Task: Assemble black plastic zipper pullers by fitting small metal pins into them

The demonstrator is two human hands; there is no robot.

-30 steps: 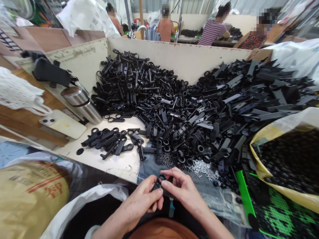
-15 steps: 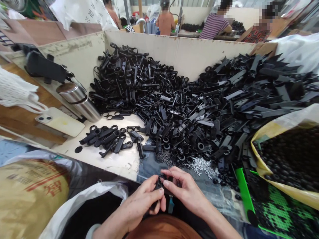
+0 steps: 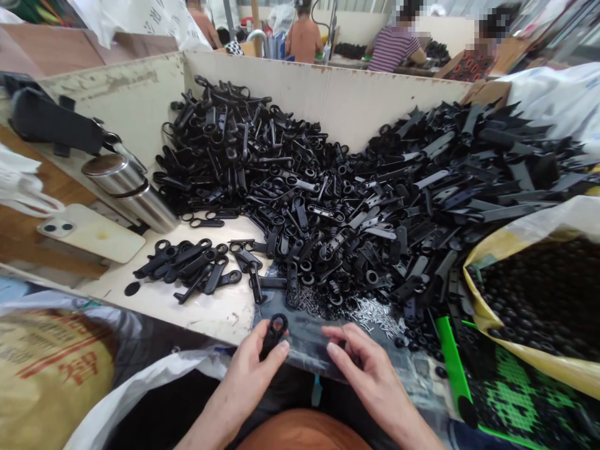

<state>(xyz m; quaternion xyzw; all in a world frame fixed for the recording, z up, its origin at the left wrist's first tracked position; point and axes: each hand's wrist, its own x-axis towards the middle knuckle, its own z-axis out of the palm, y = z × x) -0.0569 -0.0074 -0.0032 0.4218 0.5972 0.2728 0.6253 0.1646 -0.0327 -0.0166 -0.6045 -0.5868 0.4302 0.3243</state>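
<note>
One ringed black part (image 3: 272, 342) points forward, clamped in my left hand (image 3: 253, 362); right hand (image 3: 363, 359) apart, grip unclear.

Bright, diffuse light whitens the pale board (image 3: 229, 306) and glints on the steel flask (image 3: 154, 209); the near-left sack (image 3: 51, 362) looks soft, stretched.

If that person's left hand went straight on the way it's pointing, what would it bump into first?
Probably the tiny dark pieces on the grey sheet; the black part in the left hand would touch them first, though the hand's height is unclear.
</note>
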